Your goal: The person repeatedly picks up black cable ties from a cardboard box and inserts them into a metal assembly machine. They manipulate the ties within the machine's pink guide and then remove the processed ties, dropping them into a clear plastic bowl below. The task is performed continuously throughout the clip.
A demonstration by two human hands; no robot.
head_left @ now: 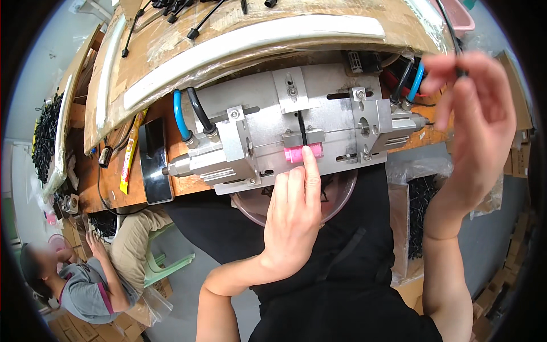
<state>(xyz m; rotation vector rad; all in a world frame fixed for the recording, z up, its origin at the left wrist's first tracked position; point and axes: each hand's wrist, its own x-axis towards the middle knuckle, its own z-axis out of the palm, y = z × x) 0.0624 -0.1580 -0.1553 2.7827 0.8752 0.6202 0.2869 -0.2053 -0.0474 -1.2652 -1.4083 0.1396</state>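
Observation:
At the middle of a silver metal fixture (336,128), the outstretched index finger of my left hand (293,222) rests on a small pink block (295,154). The other fingers of that hand are bent and hold nothing that I can see. A thin black rod (302,126) lies in the fixture, its near end at the pink block. To the right, raised over the fixture's end, my right hand (478,114) is smeared by motion. Its fingers are pinched on another thin black rod (450,25), which sticks up past them.
Blue and black hoses (181,117) run to both side units. A cardboard-topped shelf (228,62) with black rods stands behind. A phone (155,159) and a yellow packet (130,159) lie left. Below is a round tub (342,202); a co-worker (91,290) sits lower left.

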